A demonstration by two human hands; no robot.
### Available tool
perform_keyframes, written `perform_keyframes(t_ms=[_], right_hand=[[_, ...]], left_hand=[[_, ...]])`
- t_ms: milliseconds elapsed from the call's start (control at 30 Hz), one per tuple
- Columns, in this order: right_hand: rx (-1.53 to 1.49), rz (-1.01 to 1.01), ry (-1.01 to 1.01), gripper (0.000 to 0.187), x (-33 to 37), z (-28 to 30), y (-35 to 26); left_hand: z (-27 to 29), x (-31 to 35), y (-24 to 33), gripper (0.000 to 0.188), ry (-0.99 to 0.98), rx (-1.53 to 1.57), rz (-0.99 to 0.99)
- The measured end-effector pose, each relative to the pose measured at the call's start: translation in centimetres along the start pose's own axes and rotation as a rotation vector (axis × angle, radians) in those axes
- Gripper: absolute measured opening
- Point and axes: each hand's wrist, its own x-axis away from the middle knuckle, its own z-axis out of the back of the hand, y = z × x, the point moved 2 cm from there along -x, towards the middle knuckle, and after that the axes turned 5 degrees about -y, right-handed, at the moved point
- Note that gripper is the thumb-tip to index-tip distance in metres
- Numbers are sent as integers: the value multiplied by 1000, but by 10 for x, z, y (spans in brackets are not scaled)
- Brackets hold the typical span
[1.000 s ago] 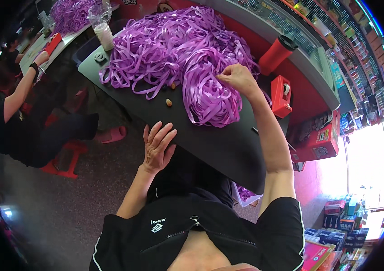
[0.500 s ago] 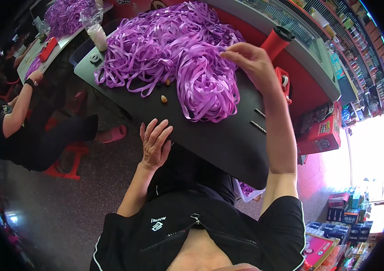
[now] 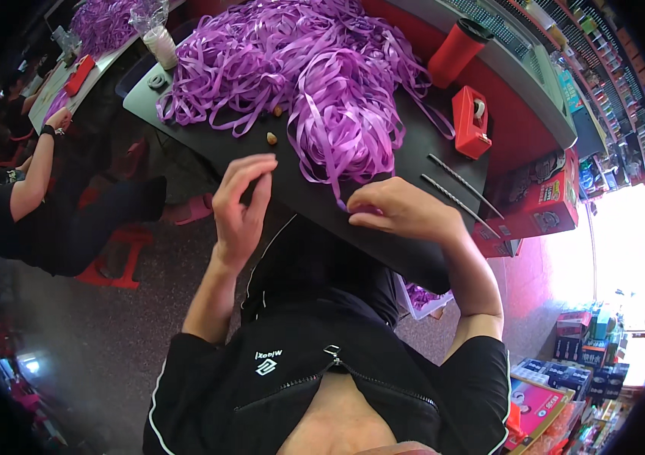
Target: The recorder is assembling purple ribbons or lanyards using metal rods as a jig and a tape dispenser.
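A large heap of shiny purple ribbon covers the far part of the dark table. A looser bundle of the same ribbon bulges toward me at its front. My right hand is at the bundle's near edge, fingers bent and pinched on a strand of ribbon that hangs from the bundle. My left hand is raised over the table's left edge, thumb apart from the fingers, holding nothing. Just beyond it lies a small brownish nut-like piece.
Two thin metal rods lie at the table's right, near a red tape dispenser and a red tumbler. Stacked cups stand at the far left. A seated co-worker works at another table. A red box sits at the right.
My right hand has come down from the heap's far right to the table's near edge, with ribbon in its fingers. My left hand has lifted and turned sideways.
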Motion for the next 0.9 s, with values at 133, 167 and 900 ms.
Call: perform_keyframes(t_ms=[133, 167, 900], right_hand=[[80, -26, 212, 26, -6, -25, 11], [96, -51, 219, 28, -7, -25, 8], [-514, 185, -97, 24, 47, -77, -41]], left_hand=[[-9, -62, 35, 27, -222, -110, -93], [-18, -74, 46, 35, -315, -316, -206], [-110, -197, -38, 33, -661, -792, -428]])
